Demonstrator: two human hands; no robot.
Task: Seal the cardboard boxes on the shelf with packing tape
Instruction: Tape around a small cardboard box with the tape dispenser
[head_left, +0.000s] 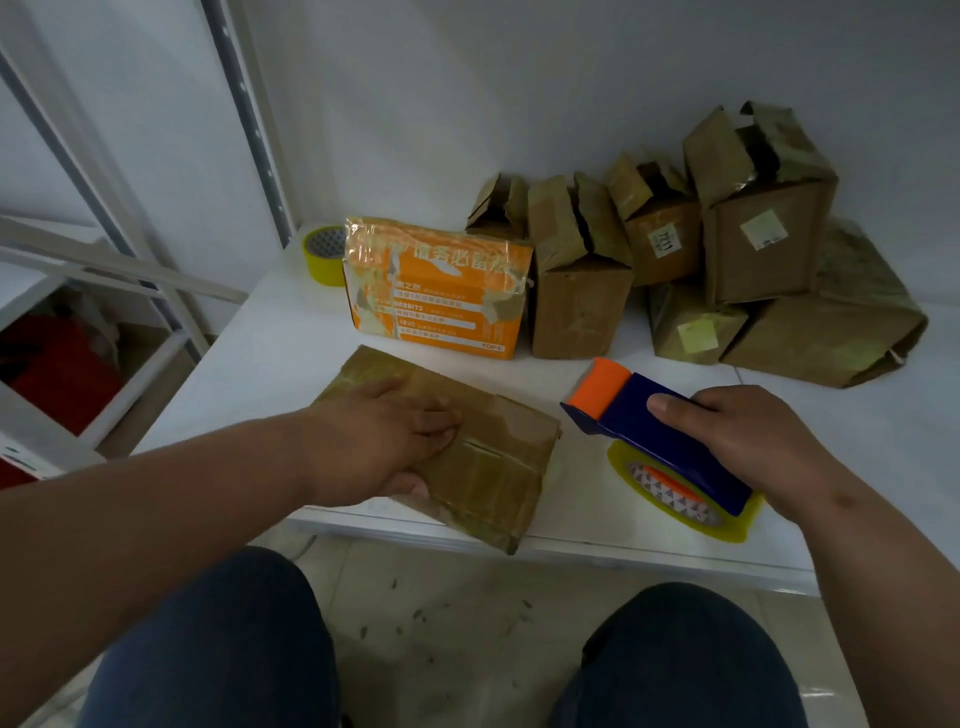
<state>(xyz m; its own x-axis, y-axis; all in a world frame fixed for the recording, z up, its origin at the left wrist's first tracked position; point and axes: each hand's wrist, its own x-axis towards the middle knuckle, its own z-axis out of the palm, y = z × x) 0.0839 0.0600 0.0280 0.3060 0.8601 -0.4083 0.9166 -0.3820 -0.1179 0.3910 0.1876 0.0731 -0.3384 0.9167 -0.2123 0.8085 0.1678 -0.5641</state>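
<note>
The white shelf (270, 332) carried everything. Beyond the right hand (753, 441) lay a heap of at least 5 brown boxes (758, 228), several with flaps gaping and not yet sealed. An orange box (441, 291) stood beyond the left hand (389, 436), with a spare yellow roll (323, 254) just past it. The flat box (467, 457) lay under the left hand, its near corner hanging over the shelf edge.

That overhang looked like the risk: a hard pull of tape could drag or tip the box off the front, since only 1 flat palm pinned it. Old tape already wrinkled its top, so a fresh strip might bond badly there.

The left hand lay spread, fingers straight, pressing the lid down. The right hand was wrapped around the blue dispenser (670, 441), thumb on top, holding it just right of the box, tape apparently not yet touching the cardboard.
</note>
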